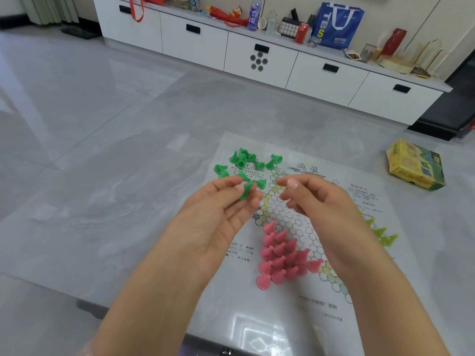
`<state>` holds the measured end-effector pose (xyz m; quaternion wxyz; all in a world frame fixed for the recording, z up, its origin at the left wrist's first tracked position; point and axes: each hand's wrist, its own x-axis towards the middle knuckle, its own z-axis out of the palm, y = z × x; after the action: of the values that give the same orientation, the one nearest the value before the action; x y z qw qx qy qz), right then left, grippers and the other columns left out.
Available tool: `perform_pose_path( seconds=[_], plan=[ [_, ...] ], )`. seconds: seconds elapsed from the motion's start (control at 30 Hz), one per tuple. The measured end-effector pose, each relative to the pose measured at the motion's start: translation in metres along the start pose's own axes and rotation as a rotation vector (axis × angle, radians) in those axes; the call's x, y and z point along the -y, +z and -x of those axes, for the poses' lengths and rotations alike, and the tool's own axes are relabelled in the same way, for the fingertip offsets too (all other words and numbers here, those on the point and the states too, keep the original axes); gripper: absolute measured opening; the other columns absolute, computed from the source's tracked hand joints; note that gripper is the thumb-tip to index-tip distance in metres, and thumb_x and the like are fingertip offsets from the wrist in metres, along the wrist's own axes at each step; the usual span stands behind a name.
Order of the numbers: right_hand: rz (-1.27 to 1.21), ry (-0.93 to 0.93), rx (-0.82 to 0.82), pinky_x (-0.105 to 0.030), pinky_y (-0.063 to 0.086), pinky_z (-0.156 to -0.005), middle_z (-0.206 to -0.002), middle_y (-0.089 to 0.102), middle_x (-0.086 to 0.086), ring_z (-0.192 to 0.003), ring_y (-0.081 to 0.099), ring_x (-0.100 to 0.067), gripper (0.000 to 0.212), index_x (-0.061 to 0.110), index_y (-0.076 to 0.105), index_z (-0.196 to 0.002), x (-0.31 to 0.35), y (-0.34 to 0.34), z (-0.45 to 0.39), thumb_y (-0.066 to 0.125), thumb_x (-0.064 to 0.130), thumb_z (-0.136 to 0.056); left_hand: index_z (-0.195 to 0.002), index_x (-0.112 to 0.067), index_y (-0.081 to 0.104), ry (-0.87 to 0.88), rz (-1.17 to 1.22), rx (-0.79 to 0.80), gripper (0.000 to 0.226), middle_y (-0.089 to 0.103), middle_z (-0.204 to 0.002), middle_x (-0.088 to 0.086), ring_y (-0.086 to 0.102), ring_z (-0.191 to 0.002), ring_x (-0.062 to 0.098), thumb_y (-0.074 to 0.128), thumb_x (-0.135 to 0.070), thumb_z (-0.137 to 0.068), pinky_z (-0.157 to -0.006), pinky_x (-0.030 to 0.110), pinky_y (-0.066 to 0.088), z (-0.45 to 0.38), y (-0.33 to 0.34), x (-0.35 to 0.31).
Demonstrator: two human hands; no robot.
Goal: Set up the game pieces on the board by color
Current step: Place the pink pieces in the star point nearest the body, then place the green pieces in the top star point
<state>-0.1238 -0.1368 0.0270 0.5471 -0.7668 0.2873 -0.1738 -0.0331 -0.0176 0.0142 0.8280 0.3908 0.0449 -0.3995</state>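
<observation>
- Between the thumb and fingertips of the left hand sits one green piece, pinched near its narrow end and tilted, raised above the board rather than resting on it.
- The right hand hovers just beside it with the fingers loosely curled and the thumb forward; it seems to hold nothing, though its palm side is hidden.
- Judged from this, the step in hand is standing green pieces up in their own corner of the star. Turn the pinched piece so its wide base faces down before lowering it, or pass it to the right hand if that reaches the circles more squarely.
- Just beyond the fingers, the loose green pieces lie tumbled on their sides at the far left of the printed sheet, several touching. Take them one at a time from the edge of the heap so the rest do not scatter.
- Nearer the body, the pink pieces stand upright, packed in a triangle on the near point. Keep both wrists high when reaching over, since a brushing forearm could topple them.
- At the right edge, partly hidden by the right forearm, a few yellow-green pieces show.
- Well apart on the table, to the far right, lies the game box.
</observation>
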Motion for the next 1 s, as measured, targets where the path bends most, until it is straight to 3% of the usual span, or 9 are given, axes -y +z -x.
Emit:
perform_pose_path(
  seconds=[0.1,0.23,0.43,0.57,0.7,0.83,0.9,0.97,1.0],
  plan=[
    [-0.061,-0.119,0.109,-0.008,0.048,-0.068,-0.075,0.069,0.013,-0.072,0.062,0.005,0.016,0.024,0.070,-0.090,0.014,0.006,0.009,0.056,0.019,-0.087,-0.087,-0.003,0.058,0.013,-0.077,0.060,0.008,0.073,-0.072,0.010,0.072,-0.069,0.016,0.051,-0.002,-0.088,-0.061,0.021,0.058,0.000,0.002,0.006],
    [-0.078,-0.121,0.088,-0.035,0.055,-0.065,-0.075,0.070,0.007,-0.069,0.066,-0.028,0.013,0.027,0.070,-0.086,0.009,0.017,0.011,0.057,0.022,-0.087,-0.089,-0.002,0.059,0.031,-0.185,0.055,0.009,0.072,-0.067,0.006,0.070,-0.063,0.011,0.050,-0.005,-0.089,-0.060,0.019,0.057,0.001,0.003,0.013],
    [-0.133,-0.103,-0.004,-0.032,0.053,-0.052,-0.077,0.069,0.006,-0.065,0.062,-0.035,0.010,0.027,0.067,-0.089,0.003,0.016,0.010,0.059,0.021,-0.087,-0.086,-0.006,0.060,0.037,-0.309,0.052,0.009,0.074,-0.077,0.007,0.071,-0.069,0.013,0.051,-0.008,-0.089,-0.063,0.020,0.057,0.004,0.005,0.017],
    [-0.135,-0.040,-0.003,-0.062,0.050,-0.066,-0.075,0.071,0.003,-0.074,0.063,-0.044,0.012,0.023,0.068,-0.083,0.005,0.016,0.011,0.057,0.020,-0.089,-0.086,-0.011,0.061,0.119,-0.442,0.033,0.008,0.074,-0.077,0.007,0.072,-0.075,0.014,0.053,-0.010,-0.089,-0.064,0.019,0.055,0.004,0.006,0.020],
    [-0.169,0.002,-0.008,-0.070,0.046,-0.070,-0.076,0.071,-0.004,-0.078,0.062,-0.048,0.013,0.023,0.068,-0.084,0.004,0.015,0.012,0.056,0.020,-0.089,-0.090,-0.011,0.061,0.148,-0.501,0.030,0.008,0.074,-0.076,0.005,0.072,-0.076,0.013,0.053,-0.012,-0.089,-0.067,0.021,0.053,0.002,0.008,0.023],
    [-0.169,-0.001,-0.012,-0.062,0.050,-0.071,-0.076,0.069,-0.012,-0.073,0.063,-0.045,0.013,0.021,0.068,-0.083,0.000,0.013,0.011,0.056,0.020,-0.089,-0.095,-0.009,0.061,0.132,-0.531,0.014,0.011,0.074,-0.083,0.009,0.072,-0.076,0.015,0.053,-0.013,-0.090,-0.063,0.019,0.056,0.002,0.010,0.024],
    [-0.192,-0.046,-0.048,-0.040,0.054,-0.068,-0.072,0.069,-0.007,-0.065,0.065,-0.026,0.013,0.019,0.068,-0.082,-0.001,0.008,0.010,0.058,0.015,-0.088,-0.095,-0.011,0.062,0.136,-0.560,-0.003,0.012,0.073,-0.088,0.008,0.071,-0.079,0.016,0.052,-0.015,-0.091,-0.066,0.022,0.055,0.002,0.014,0.024],
    [-0.214,-0.091,-0.130,-0.016,0.049,-0.065,-0.067,0.068,0.009,-0.063,0.061,0.000,0.013,0.021,0.069,-0.081,-0.001,-0.003,0.008,0.059,0.014,-0.086,-0.094,-0.015,0.061,0.147,-0.580,-0.032,0.010,0.072,-0.090,0.004,0.069,-0.082,0.018,0.051,-0.016,-0.091,-0.069,0.024,0.053,0.003,0.017,0.023],
    [-0.228,-0.090,-0.180,-0.015,0.049,-0.065,-0.066,0.067,0.013,-0.063,0.059,0.003,0.013,0.023,0.068,-0.081,-0.002,-0.010,0.007,0.058,0.015,-0.086,-0.092,-0.016,0.061,0.157,-0.593,-0.050,0.010,0.071,-0.090,0.003,0.068,-0.082,0.018,0.051,-0.015,-0.091,-0.070,0.025,0.053,0.003,0.018,0.022]
  ],
)
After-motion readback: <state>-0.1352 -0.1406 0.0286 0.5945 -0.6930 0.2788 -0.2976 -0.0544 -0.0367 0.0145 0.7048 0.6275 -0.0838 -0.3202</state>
